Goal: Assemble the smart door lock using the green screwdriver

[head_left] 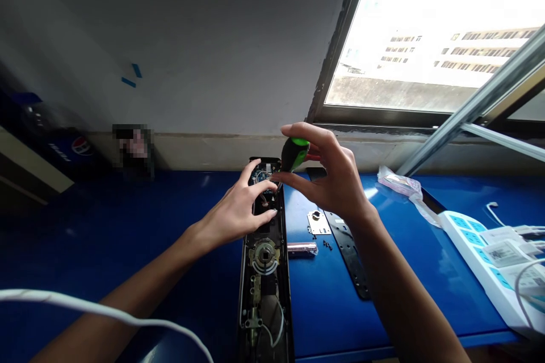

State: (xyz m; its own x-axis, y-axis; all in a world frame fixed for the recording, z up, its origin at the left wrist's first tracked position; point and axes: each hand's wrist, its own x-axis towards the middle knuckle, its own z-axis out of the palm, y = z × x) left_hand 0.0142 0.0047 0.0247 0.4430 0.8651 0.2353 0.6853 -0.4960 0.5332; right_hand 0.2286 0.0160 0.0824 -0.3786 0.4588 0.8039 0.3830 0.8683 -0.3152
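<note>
A long black door-lock body [264,272] lies open on the blue table [128,227], its inner parts and wires showing. My left hand [238,207] rests on its upper part with fingers spread, steadying it. My right hand [330,173] grips a screwdriver with a black and green handle [294,154], held nearly upright with its tip down in the lock's upper section beside my left fingers.
Right of the lock lie a small metal plate [318,222], a black perforated strip [351,249], a small clear packet [301,248] and a few loose screws [327,245]. A white power strip with plugs [489,255] sits at the right. A white cable [106,312] crosses bottom left. Window [426,39] behind.
</note>
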